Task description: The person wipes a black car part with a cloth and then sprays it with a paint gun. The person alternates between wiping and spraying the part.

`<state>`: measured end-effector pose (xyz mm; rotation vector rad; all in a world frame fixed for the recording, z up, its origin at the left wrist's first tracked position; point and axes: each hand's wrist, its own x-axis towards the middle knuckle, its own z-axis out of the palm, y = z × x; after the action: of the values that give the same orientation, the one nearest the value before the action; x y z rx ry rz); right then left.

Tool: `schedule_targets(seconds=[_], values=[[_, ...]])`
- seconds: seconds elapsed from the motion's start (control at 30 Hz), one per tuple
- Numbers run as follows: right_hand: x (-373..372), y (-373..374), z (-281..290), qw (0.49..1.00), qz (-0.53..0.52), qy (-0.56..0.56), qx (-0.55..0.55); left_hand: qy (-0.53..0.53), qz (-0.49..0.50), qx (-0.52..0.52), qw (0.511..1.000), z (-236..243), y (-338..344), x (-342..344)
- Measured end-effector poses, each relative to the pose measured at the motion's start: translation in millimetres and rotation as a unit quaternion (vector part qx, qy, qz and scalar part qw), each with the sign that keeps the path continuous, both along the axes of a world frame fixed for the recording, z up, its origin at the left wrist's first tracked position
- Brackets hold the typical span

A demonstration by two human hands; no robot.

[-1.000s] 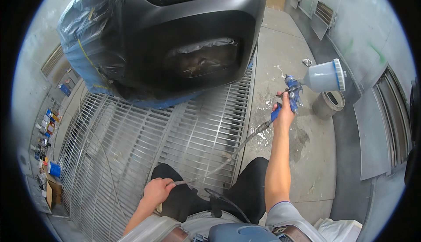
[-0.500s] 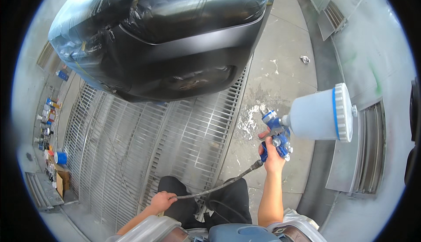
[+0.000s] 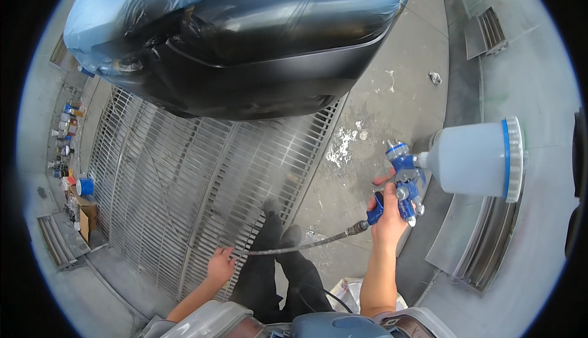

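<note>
Spray gun, one, in right hand

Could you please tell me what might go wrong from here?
The hose runs from the left hand to the spray gun, crossing in front of the person's legs, so a step might snag or tug it.

The cup on the spray gun, held in the right hand, appears tipped, its lid facing out to the right; if that lid is loose, it could leak.
</note>
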<state>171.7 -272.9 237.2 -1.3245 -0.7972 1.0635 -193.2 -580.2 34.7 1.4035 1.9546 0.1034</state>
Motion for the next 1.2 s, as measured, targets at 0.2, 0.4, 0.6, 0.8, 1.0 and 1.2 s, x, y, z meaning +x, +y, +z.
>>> schedule_targets(seconds=[0.2, 0.4, 0.6, 0.8, 1.0, 1.2], values=[[-31.2, 52.1, -32.7, 0.999, 0.019, -0.023, -0.019, -0.380, 0.178, -0.364, 0.831, -32.6, 54.7, 38.7], [-47.3, 92.5, -62.0, 0.998, 0.041, 0.036, -0.022, -0.451, 0.248, -0.445, 0.732, -69.6, 80.9, 56.9], [-64.3, 124.3, -82.3, 0.991, 0.044, 0.119, -0.033, -0.476, 0.311, -0.534, 0.626, -90.6, 82.0, 60.4], [-85.2, 149.1, -88.3, 0.989, 0.075, 0.118, -0.048, -0.501, 0.280, -0.500, 0.648, -94.7, 81.6, 87.7], [-94.0, 165.7, -84.7, 0.986, 0.107, 0.121, -0.046, -0.470, 0.265, -0.415, 0.732, -118.7, 51.9, 111.4], [-99.9, 169.5, -85.9, 0.987, 0.126, 0.089, -0.045, -0.446, 0.272, -0.396, 0.755, -138.2, 34.2, 123.2]])
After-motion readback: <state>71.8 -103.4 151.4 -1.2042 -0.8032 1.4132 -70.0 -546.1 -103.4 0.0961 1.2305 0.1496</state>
